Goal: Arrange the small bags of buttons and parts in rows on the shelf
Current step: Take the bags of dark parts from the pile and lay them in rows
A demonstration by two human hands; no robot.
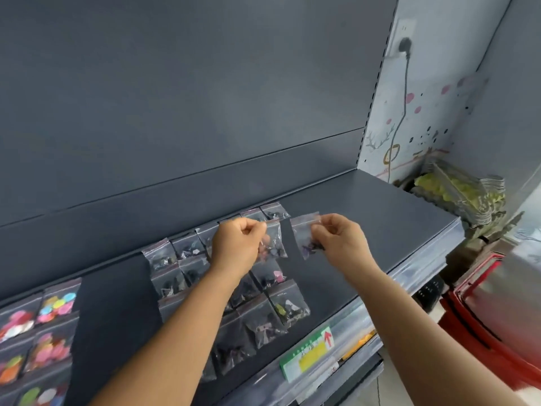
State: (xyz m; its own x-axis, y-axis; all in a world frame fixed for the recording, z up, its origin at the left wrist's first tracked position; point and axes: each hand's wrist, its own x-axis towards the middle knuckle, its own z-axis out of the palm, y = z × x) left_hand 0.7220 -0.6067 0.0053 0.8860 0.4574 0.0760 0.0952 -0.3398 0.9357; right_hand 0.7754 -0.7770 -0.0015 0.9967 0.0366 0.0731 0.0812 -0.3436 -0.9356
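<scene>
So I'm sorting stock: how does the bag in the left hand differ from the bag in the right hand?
The left hand's clear zip bag shows pink and dark pieces; the right hand's clear zip bag shows only dark ones. The left overlaps the laid rows; the right hangs over bare shelf. Both are pinched near the top.

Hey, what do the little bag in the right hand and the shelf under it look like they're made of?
The small bag pinched by the right hand looks like thin clear plastic film: the dark parts inside show through it and it catches glare. The shelf looks like painted sheet metal with a matte dark grey finish, smooth with crisp folded edges, though the picture can't confirm metal.
</scene>
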